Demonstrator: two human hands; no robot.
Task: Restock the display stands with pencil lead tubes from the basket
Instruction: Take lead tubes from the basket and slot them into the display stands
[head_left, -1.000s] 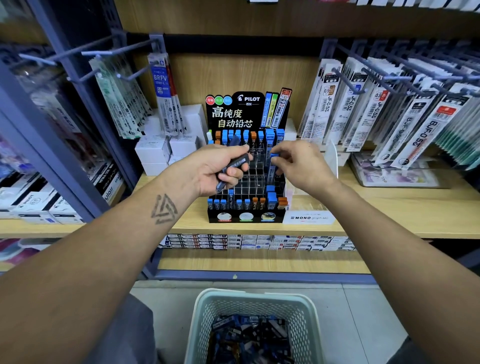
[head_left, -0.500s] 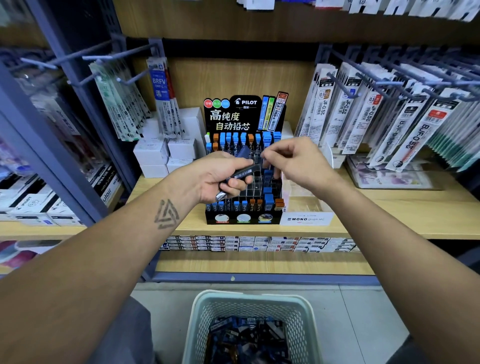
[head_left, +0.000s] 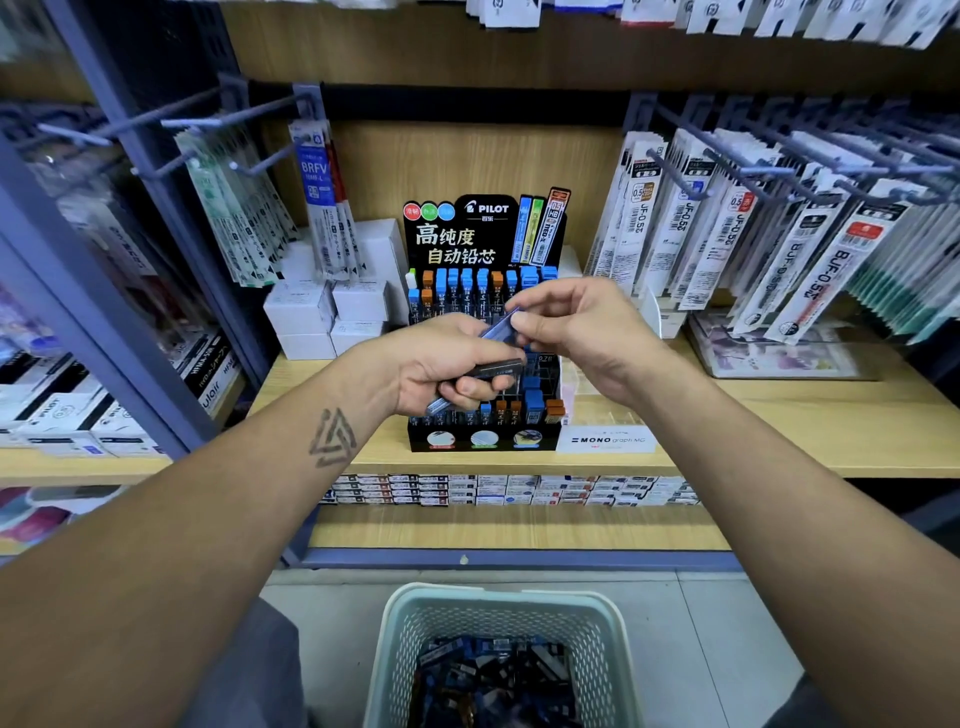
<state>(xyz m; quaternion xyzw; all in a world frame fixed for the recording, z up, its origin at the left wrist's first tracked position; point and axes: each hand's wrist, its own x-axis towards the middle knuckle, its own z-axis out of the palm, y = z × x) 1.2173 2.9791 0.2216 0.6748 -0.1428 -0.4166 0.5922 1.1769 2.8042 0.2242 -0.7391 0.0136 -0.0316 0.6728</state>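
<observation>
Both hands have lifted off the display stand (head_left: 483, 415): the right hand (head_left: 576, 338) pinches one lead tube (head_left: 500, 327) from the bunch gripped by the left hand (head_left: 447, 369). Light, stiff and slick, it seems best held mid-body.

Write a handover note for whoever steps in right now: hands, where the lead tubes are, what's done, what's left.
Left hand: grips a small bunch of dark plastic pencil lead tubes in front of the stand.
Right hand: pinches one translucent blue lead tube, its other end at the left hand's bunch.
Black tiered Pilot display stand on the wooden shelf: back and front rows hold blue- and orange-capped tubes; several middle slots look empty.
Pale green perforated plastic basket on the floor below holds many more tubes.
Done: part of the stand filled.
Left: slot the pinched tube, then the bunch, then refill from the basket.
</observation>
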